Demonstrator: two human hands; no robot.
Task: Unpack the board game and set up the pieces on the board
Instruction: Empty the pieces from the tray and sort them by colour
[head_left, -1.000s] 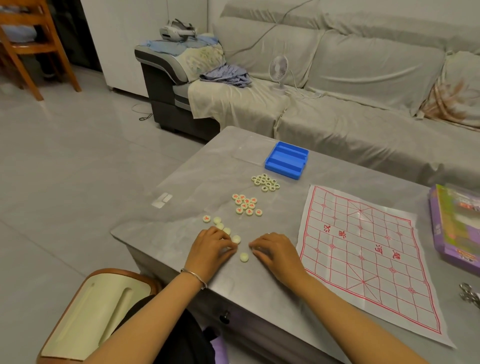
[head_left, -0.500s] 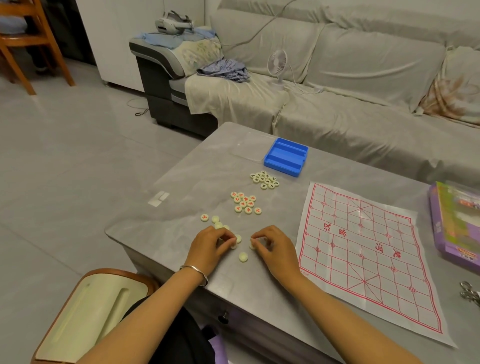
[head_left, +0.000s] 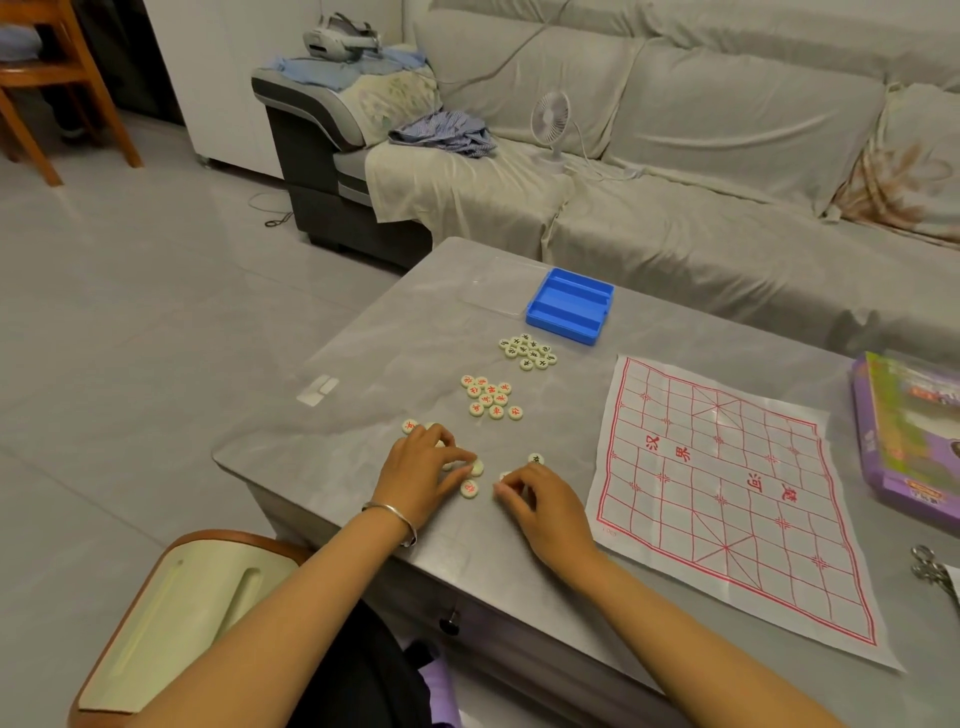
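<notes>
your left hand (head_left: 423, 473) rests on the grey table (head_left: 363, 364), fingers bent. its fingertips (head_left: 467, 460) touch a pale xiangqi piece (head_left: 478, 468), but whether they pinch it or only press on it cannot be told. a silver bracelet (head_left: 397, 522) sits on that wrist. your right hand (head_left: 545, 506) is just beside it, thumb and fingers curled in and pinching a half-hidden piece (head_left: 505, 476). a red-marked piece (head_left: 470, 489) lies face up between your two hands. farther out are the red-lettered cluster (head_left: 491, 397), then the black-lettered cluster (head_left: 527, 352), then the blue tray (head_left: 569, 305). the paper board (head_left: 727, 499) lies flat to your right, with no pieces on it. the purple box (head_left: 904, 441) lies beyond it at the table's edge.
</notes>
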